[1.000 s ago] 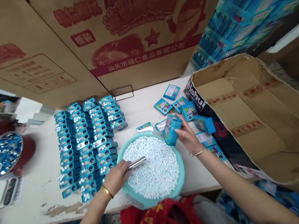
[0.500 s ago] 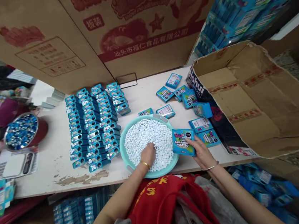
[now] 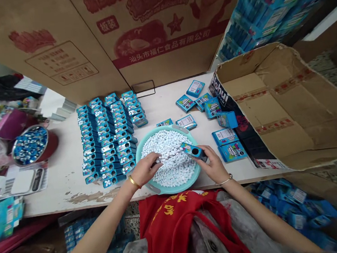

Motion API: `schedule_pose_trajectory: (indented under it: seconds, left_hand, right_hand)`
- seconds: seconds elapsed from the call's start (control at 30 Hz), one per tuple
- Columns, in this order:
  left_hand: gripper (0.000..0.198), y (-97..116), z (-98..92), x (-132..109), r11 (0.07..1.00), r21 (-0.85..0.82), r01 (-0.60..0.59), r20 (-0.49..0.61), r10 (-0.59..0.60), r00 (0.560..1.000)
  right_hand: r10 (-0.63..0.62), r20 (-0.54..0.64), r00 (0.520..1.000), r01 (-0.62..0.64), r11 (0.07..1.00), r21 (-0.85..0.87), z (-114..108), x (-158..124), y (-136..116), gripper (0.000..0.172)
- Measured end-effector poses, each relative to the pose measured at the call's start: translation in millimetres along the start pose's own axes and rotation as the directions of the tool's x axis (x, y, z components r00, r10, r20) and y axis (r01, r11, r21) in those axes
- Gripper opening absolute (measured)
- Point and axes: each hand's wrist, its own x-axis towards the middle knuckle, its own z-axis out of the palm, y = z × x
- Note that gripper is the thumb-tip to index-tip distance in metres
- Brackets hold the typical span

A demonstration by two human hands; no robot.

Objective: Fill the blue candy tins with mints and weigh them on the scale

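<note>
Mid-frame, just right of my left grip [image 3: 144,170], whose hold I couldn't tell, my right grip [image 3: 215,166] clamped the blue box [image 3: 188,148], top slanting up-left.

Left hand [image 3: 146,168] and right hand [image 3: 214,165] curled

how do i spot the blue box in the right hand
On the white table, find the round pale-green basin of small white pellets. Over its right side, the right hand holds the blue box, its dark round hole showing. Unlike the standing rows left of the basin and the loose boxes to the right, it alone is held.
</note>
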Motion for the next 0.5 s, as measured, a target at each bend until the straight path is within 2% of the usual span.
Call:
schedule_pose_trajectory:
  seconds: [0.13, 0.27, 0.37, 0.5]
  left_hand:
    - [0.021, 24.9, -29.6, 4.1, 0.984, 0.169, -0.047, 0.119, 0.027, 0.993]
    - [0.026, 59.4, -44.6, 19.9, 0.913, 0.408, -0.014, 0.260, -0.101, 0.960]
    - [0.023, 86.9, -49.2, 28.9, 0.826, 0.564, -0.002, 0.286, -0.193, 0.939]
    - [0.024, 114.3, -51.1, 31.6, 0.759, 0.649, -0.046, 0.277, -0.180, 0.944]
  right_hand:
    - [-0.102, 0.089, 0.991, 0.108, 0.992, -0.068, 15.1, 5.9, -6.4, 0.039]
    - [-0.181, 0.126, 0.975, 0.194, 0.975, -0.107, 27.2, 4.9, -8.5, 0.045]
    - [-0.208, 0.134, 0.969, 0.224, 0.967, -0.118, 30.6, 2.9, -8.1, 0.047]
    - [-0.215, 0.128, 0.968, 0.230, 0.966, -0.121, 30.7, 2.2, -5.1, 0.047]
